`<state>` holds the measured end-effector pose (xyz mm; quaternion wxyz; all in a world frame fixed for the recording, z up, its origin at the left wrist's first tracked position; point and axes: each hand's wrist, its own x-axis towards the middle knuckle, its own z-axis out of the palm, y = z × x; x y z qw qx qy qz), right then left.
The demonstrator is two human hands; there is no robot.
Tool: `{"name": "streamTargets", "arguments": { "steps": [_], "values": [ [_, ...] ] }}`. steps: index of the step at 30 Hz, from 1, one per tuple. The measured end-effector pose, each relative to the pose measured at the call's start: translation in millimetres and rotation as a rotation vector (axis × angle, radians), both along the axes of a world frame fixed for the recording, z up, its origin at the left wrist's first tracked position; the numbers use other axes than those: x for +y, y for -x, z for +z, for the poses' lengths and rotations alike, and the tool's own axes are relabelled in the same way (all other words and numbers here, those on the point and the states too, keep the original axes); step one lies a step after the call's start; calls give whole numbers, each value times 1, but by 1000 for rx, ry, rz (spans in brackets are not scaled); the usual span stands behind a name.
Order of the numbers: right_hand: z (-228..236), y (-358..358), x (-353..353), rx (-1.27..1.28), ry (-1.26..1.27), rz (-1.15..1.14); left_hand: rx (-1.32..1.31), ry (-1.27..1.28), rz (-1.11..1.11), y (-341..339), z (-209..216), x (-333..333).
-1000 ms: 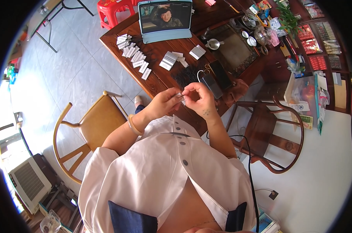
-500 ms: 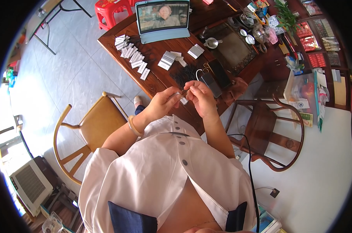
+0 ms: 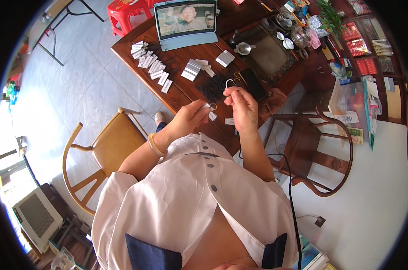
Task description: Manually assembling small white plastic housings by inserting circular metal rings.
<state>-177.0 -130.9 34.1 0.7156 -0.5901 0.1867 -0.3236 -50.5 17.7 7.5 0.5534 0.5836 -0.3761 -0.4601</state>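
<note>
My left hand is closed in a pinch on a small pale tag. A thin brownish loop shows at the tag's end, its kind too small to tell. My right hand is a short way to the right, fingers curled and pressed together; whatever they hold is hidden. Beyond it lies a tangle of black strings, with a white cable loop just past the fingertips. Two white tags lie near the table's front edge, one below my left fingertips and one beside my right wrist.
Striped tag stacks and an overlapping row of tags lie on the wooden table. A tablet, a dark phone and a tea tray stand farther off. Chairs flank me, left and right.
My hands were together at the loop; my right hand has drawn away right and slightly upward, its fingers curling. The left has barely moved. A tag by my right wrist now shows.
</note>
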Motion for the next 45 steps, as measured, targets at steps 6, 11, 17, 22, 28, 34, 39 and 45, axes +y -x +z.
{"name": "streamTargets", "arguments": {
  "steps": [6,11,17,22,28,34,39,45],
  "values": [
    [-6,2,0,90,-212,135,64,-40,-4,-1,5,2],
    [-13,3,0,79,-388,285,26,19,-19,-3,6,2],
    [-15,5,3,223,-289,367,-7,-2,-24,-3,8,2],
    [-16,5,9,237,-128,294,-71,-43,-53,-2,10,5],
    [-25,6,2,296,-306,334,-320,195,-74,-2,-3,4],
    [-22,5,10,339,-69,284,-344,21,-29,-2,-8,5],
    [-8,8,20,170,-175,244,-351,68,-31,-8,-9,6],
    [-6,5,17,291,527,209,-141,56,-60,-5,-23,6]
  ]
}}
